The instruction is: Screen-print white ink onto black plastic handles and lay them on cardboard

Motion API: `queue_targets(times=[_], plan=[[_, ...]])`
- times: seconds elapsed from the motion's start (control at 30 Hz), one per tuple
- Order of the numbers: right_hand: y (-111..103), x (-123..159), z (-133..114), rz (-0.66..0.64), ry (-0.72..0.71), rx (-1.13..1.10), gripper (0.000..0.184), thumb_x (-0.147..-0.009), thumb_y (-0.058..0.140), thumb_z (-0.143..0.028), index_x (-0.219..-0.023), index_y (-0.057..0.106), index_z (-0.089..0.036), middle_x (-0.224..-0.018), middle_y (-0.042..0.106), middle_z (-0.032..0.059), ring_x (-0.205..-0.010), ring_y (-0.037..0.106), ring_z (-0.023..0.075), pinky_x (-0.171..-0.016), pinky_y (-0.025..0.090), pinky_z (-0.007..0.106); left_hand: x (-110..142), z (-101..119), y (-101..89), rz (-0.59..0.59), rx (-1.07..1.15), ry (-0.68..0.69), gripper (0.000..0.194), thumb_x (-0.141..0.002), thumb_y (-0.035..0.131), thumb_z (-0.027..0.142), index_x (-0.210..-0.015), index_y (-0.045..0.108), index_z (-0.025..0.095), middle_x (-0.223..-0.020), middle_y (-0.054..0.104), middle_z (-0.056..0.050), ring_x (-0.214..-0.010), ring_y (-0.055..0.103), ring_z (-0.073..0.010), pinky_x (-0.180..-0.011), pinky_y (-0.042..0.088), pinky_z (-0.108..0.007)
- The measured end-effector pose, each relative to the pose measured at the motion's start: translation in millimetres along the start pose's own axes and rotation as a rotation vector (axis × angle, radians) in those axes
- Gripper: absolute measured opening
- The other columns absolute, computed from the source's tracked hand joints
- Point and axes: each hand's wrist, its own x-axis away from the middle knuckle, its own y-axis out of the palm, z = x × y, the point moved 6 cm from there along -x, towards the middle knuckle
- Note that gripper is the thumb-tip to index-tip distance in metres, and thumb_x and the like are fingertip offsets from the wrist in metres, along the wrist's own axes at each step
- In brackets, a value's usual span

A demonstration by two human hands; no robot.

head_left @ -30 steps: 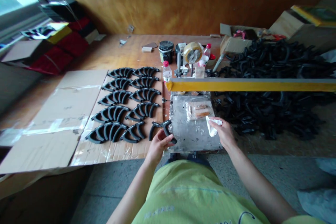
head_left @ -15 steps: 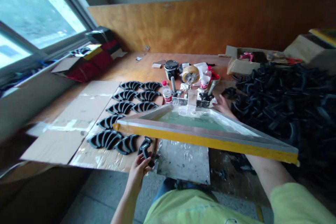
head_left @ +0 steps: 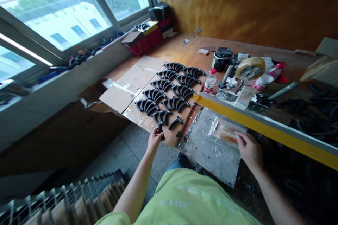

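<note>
Held Part Near the Edge, Right Hand Near the Raised Frame

The black part (head_left: 161, 129) is left of the plate (head_left: 206, 151), at the front edge of the cardboard (head_left: 137, 116). The left hand (head_left: 153, 142) grips it between thumb and fingers. From where I stand, I cannot tell whether it also touches the cardboard. Hazard: a slack pinch could drop it to the floor.

A single part (head_left: 175, 122) lies between the held part and the plate; the rows (head_left: 154, 95) lie farther left of the plate. Hazard: a sideways sweep of the left hand could knock either out of line.

The right hand (head_left: 249, 150) is over the plate's right side, half curled, fingertips at the brown mould (head_left: 227, 133). Whether it grasps anything, I cannot tell. Hazard: an uneven push could shift the mould, if it is loose.

The frame (head_left: 237, 116) is raised over the back of the plate. Hazard: should its support slip, it could strike the right hand.

The bottle (head_left: 210, 81) stands behind the plate. Hazard: a bump could tip it.
</note>
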Motion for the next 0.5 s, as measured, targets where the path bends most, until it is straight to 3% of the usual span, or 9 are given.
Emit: queue_targets(times=[0.13,0.23,0.37,0.5], plan=[[89,17,-106,-0.239,-0.342,-0.135,0.025,-0.095,0.047,-0.023,-0.101,0.07,-0.02,-0.095,0.072,0.0079,-0.091,0.065,0.0219,-0.086,0.052,0.038,-32,-3,-28.8,0.068,0.076,-0.016,0.045,-0.053,0.076,0.031,-0.093,0.061,0.016,-0.084,0.061,-0.002,-0.077,0.06,-0.0157,-0.066,0.05,-0.028],[165,11,-167,-0.48,-0.394,-0.03,0.027,-0.097,0.044,-0.022,-0.11,0.068,-0.019,-0.098,0.072,0.0088,-0.096,0.062,0.0206,-0.089,0.049,0.034,-58,-5,-44.8,0.098,0.092,-0.017,0.041,-0.057,0.074,0.035,-0.091,0.06,0.016,-0.085,0.06,-0.003,-0.079,0.059,-0.0154,-0.069,0.05,-0.029],[243,-5,-198,-0.765,-0.274,0.216,0.032,-0.099,0.041,-0.032,-0.123,0.061,-0.023,-0.104,0.069,0.0107,-0.1,0.063,0.0217,-0.088,0.045,0.031,-89,-5,-50.6,0.079,0.085,-0.003,0.04,-0.059,0.075,0.037,-0.089,0.061,0.016,-0.079,0.061,-0.002,-0.076,0.059,-0.0157,-0.068,0.049,-0.028],[273,-18,-202,-0.828,-0.131,0.337,0.038,-0.1,0.037,-0.039,-0.119,0.062,-0.017,-0.109,0.067,0.016,-0.1,0.064,0.0259,-0.083,0.046,0.033,-107,-1,-44.0,0.026,0.049,0.039,0.041,-0.06,0.075,0.039,-0.092,0.063,0.016,-0.079,0.062,-0.001,-0.073,0.057,-0.0151,-0.065,0.045,-0.025]])
